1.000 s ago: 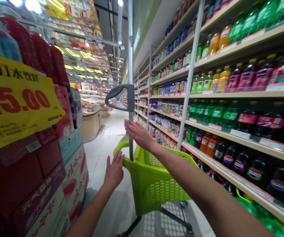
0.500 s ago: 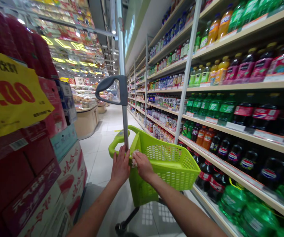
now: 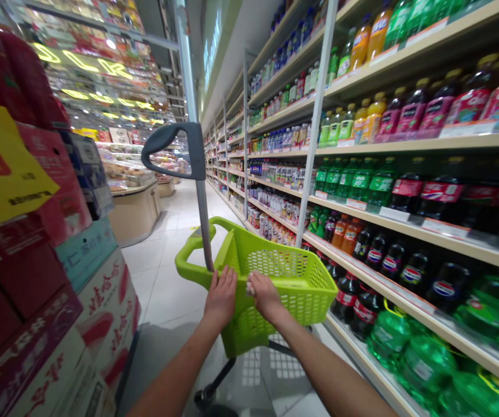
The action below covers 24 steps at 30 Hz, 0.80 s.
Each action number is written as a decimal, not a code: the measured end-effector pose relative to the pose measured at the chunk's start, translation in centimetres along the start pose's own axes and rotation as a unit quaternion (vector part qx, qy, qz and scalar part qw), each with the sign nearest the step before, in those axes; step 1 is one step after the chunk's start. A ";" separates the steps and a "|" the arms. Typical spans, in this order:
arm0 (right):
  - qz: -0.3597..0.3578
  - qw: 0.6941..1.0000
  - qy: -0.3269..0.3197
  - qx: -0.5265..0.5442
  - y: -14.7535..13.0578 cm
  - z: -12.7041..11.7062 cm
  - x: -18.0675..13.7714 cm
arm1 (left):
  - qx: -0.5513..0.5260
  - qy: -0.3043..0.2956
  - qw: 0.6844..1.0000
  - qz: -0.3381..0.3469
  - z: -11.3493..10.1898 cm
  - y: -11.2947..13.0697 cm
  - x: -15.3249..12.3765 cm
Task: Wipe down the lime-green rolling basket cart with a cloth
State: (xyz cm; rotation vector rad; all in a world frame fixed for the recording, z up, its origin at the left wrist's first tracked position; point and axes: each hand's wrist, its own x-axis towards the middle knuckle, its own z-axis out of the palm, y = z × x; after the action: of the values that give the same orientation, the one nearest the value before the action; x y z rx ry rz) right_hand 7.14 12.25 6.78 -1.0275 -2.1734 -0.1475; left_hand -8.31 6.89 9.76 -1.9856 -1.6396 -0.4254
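Observation:
A lime-green plastic shopping cart (image 3: 232, 336) with perforated basket sides stands in front of me. My left hand (image 3: 222, 298) lies on the cart's near edge, fingers stretched out, just right of the metal pole's foot. To its right, my right hand (image 3: 265, 294) is closed in a pinch against the near rim. A small crumpled whitish wad (image 3: 250, 286), which looks like a tissue or cloth, pokes out of those fingers. The upright metal pole (image 3: 204, 226) rises past the cart's green handle and carries a grey loop grip (image 3: 195, 152).
Shelves (image 3: 406, 223) of soda bottles run along the right side, close to the cart. Stacked drink cartons (image 3: 106, 313) with a yellow price sign (image 3: 6, 168) crowd the left. Ahead stretches a white tiled aisle (image 3: 180, 211), with a rounded display counter (image 3: 134, 214) beyond the cartons.
The cart, pole and shelves have shifted left in view. My left hand has slid rightward along the cart edge, away from the pole, and my right hand has moved right with the wad.

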 end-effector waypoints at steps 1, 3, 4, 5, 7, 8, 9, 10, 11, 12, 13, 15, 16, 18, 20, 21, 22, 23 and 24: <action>0.021 1.000 -0.011 -0.012 1.5 -0.5 -0.9 | -0.001 -0.001 1.000 0.004 0.0 -0.1 -0.1; 0.079 0.996 -0.028 -0.042 5.1 -1.9 -3.0 | -0.003 -0.001 1.000 0.008 0.1 -0.2 -0.2; 0.104 0.993 -0.026 -0.056 6.7 -2.6 -4.0 | -0.004 -0.002 1.000 0.003 0.2 0.0 -0.2; 0.120 0.990 -0.025 -0.066 7.9 -3.1 -4.8 | -0.005 -0.003 1.000 -0.001 0.3 0.3 -0.1; 0.134 0.988 -0.021 -0.077 8.7 -3.3 -5.6 | -0.012 -0.011 1.000 0.001 0.7 1.6 0.2; 0.122 0.989 -0.019 -0.075 8.4 -3.0 -5.6 | -0.016 -0.018 1.000 0.009 1.0 2.4 0.4; 0.102 0.992 -0.018 -0.070 7.9 -2.5 -5.4 | -0.020 -0.025 0.999 0.019 1.3 3.1 0.6; 0.079 0.995 -0.016 -0.065 7.3 -2.0 -5.2 | -0.022 -0.030 0.999 0.025 1.6 3.8 0.7; 0.058 0.996 -0.014 -0.060 6.8 -1.5 -4.9 | -0.020 -0.032 0.999 0.026 1.9 4.4 0.8; 0.044 0.997 -0.012 -0.057 6.8 -1.2 -4.9 | -0.017 -0.032 0.999 0.027 2.2 4.7 0.8; 0.040 0.998 -0.015 -0.055 7.1 -1.1 -5.0 | -0.014 -0.029 0.999 0.031 2.4 4.8 0.8; 0.082 0.995 -0.024 -0.058 9.3 -2.1 -6.0 | -0.006 -0.020 0.999 0.047 2.8 4.6 0.6; 0.113 0.991 -0.029 -0.061 10.9 -2.9 -6.9 | -0.002 -0.015 0.998 0.055 2.9 4.4 0.5; 0.195 0.978 -0.017 -0.072 14.4 -5.0 -8.6 | 0.008 -0.006 0.998 0.058 3.0 4.2 0.3; 0.234 0.969 -0.002 -0.081 17.0 -6.6 -9.9 | 0.016 -0.001 0.999 0.045 3.1 4.4 0.2; 0.238 0.968 0.003 -0.083 17.6 -7.0 -10.2 | 0.017 -0.001 0.999 0.038 3.2 4.6 0.2; 0.234 0.969 0.005 -0.082 17.6 -6.8 -10.1 | 0.017 -0.003 0.999 0.031 3.2 4.8 0.3; 0.226 0.971 0.006 -0.080 17.0 -6.3 -9.8 | 0.016 -0.006 1.000 0.025 3.3 5.1 0.3; 0.215 0.974 0.004 -0.076 15.9 -5.4 -9.3 | 0.015 -0.009 1.000 0.021 3.3 5.3 0.3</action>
State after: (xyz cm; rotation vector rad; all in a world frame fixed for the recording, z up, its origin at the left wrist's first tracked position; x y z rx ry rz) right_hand 25.43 15.09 1.66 -1.5559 -1.9010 -0.1163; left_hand -3.38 8.38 6.26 -2.0035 -1.6035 -0.3659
